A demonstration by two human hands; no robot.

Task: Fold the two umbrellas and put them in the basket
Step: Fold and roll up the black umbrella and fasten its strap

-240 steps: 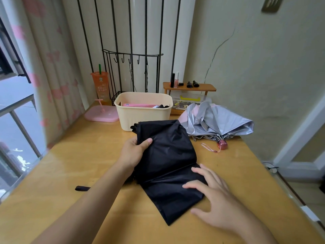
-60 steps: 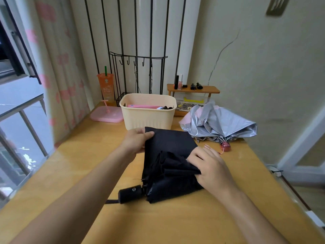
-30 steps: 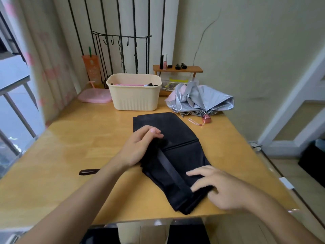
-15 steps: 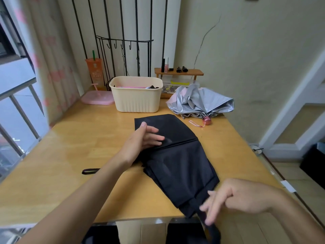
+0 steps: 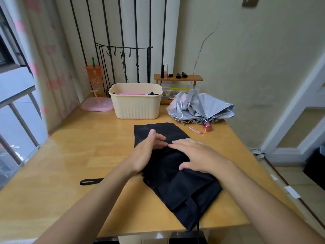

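Observation:
A black umbrella (image 5: 179,187) lies flattened on the wooden table (image 5: 73,155), its cloth reaching from mid-table to the near edge. My left hand (image 5: 146,152) rests on its left side with fingers straight. My right hand (image 5: 193,155) lies flat on the cloth, palm down, fingertips meeting the left hand's. The umbrella's black wrist strap (image 5: 90,181) sticks out to the left. A silver umbrella (image 5: 202,108) with a pink handle (image 5: 207,128) lies loosely collapsed at the back right. A cream basket (image 5: 136,106) stands behind the black umbrella and holds pink and dark items.
A pink tray (image 5: 97,105) and an orange cup (image 5: 94,78) stand left of the basket. A small wooden shelf (image 5: 178,78) with small bottles is behind the silver umbrella. A black wire rack (image 5: 123,64) is against the wall. Window railing runs along the left.
My right hand has come up from the near table edge onto the middle of the black cloth, next to my left hand. The cloth's lower end now lies over the table edge.

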